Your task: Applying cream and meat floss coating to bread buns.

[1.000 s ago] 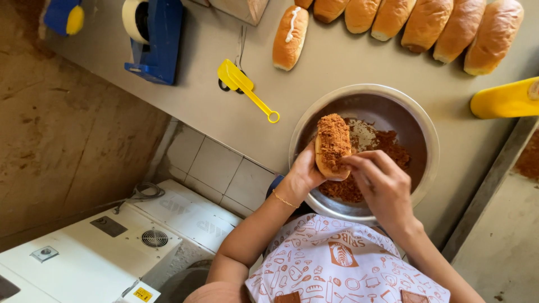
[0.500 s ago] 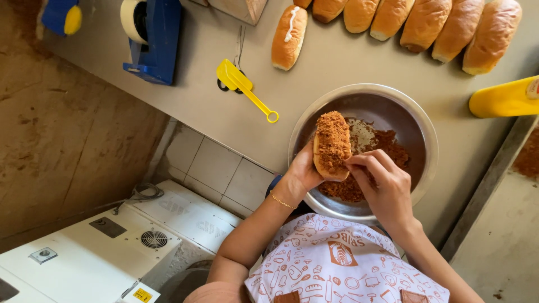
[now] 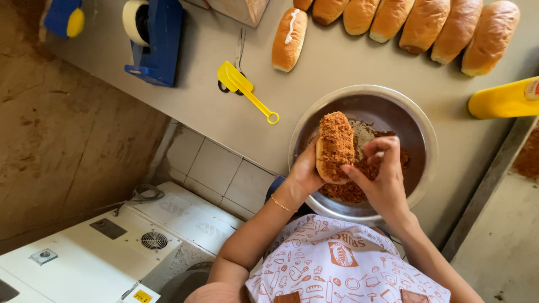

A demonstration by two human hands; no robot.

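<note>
Left hand (image 3: pixel 306 171) grips the crumb-coated bun (image 3: pixel 335 147) over the metal bowl (image 3: pixel 426 132); right hand (image 3: pixel 384 177) pinched at the bun's near end, fingers curled. Yellow squeeze bottle (image 3: pixel 502 100) right of bowl, blue tape dispenser (image 3: pixel 160 45) far left.

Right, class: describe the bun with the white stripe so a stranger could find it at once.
Start at the grey counter and find the row of plain golden buns along its far edge. Left of that row, one bun lies apart, near the yellow scoop. It alone carries a white line of cream along its top.
</note>
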